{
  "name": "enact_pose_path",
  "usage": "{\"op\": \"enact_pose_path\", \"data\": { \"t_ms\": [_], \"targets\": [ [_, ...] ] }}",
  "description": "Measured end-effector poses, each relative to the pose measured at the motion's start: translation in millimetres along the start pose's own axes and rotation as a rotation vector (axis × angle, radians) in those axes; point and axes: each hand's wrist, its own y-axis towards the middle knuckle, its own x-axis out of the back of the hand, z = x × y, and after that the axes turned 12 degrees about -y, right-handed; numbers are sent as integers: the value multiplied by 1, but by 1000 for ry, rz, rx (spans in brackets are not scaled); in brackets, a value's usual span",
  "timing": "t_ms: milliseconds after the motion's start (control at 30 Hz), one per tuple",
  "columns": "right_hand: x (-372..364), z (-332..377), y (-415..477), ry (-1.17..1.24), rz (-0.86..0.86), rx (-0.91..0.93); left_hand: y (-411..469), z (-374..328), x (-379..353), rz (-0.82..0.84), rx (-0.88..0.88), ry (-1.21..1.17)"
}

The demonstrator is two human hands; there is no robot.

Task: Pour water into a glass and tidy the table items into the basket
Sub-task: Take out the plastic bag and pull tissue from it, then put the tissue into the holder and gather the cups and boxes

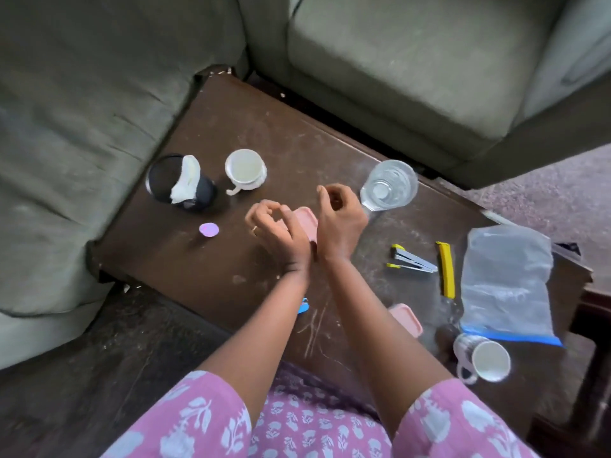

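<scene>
The person is leaning over the dark wooden surface (251, 133) with both forearms reaching out from pink flowered sleeves (463, 421). The left hand (271, 226) and the right hand (340, 219) are hovering close together near the middle, wrists almost touching, and the fingers of both are curling inward. Motion blur is keeping me from telling whether either hand is pinching anything. A pink box (305, 223) is showing between and beneath the two hands, but I cannot tell whether they are touching it. The glass (388, 186) is standing upright just beyond the right hand, with water showing in it. The black mesh basket (178, 183) is sitting at the far left edge with a crumpled white thing (186, 180) sticking out of it, and a white cup (246, 170) is standing just beside it. A small purple disc (209, 229) is lying near the left hand. To the right, a yellow and grey stapler (411, 261) is lying beside a yellow strip (445, 269), and a clear zip bag (506, 285) is spreading out past them. A white mug (486, 360) is lying on its side at the near right, and a second pink piece (406, 319) is peeking out beside the right forearm. A grey-green sofa (82, 127) is wrapping round the far side.
</scene>
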Motion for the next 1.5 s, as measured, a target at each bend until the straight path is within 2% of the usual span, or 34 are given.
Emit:
{"op": "enact_pose_path", "data": {
  "t_ms": [100, 167, 233, 367, 433, 500, 633, 767, 1033, 1133, 1267, 1333, 1400, 1500],
  "targets": [
    [45, -40, 11, -29, -146, -48, -43, -18, -29, 150, 102, -73],
    [79, -68, 24, -48, -254, -84, -73, -32, -48, 279, 230, -145],
    [115, -100, 39, -54, -356, -161, -104, -41, -68, 436, 341, -114],
    [184, -161, 63, -109, -497, -354, -158, -52, -102, 876, 603, 164],
    [213, -187, 73, -135, -523, -416, -181, -56, -113, 1133, 635, 360],
    [239, -211, 82, -161, -499, -453, -202, -61, -120, 1242, 657, 498],
    [281, -253, 96, -282, -402, -518, -236, -64, -129, 1211, 724, 632],
    [301, -283, 107, -367, -192, -514, -258, -67, -138, 1177, 737, 692],
    [314, -307, 134, -376, 102, -518, -275, -72, -157, 984, 834, 578],
    [324, -312, 143, -304, 144, -534, -277, -70, -165, 964, 783, 499],
    [347, -317, 150, -18, 205, -559, -273, -68, -172, 909, 822, 282],
    [358, -317, 148, 77, 230, -569, -270, -68, -175, 924, 814, 269],
    [368, -318, 145, 135, 266, -550, -267, -67, -177, 947, 873, 219],
    [378, -325, 138, 219, 367, -545, -267, -64, -177, 879, 992, 126]
  ]
}}
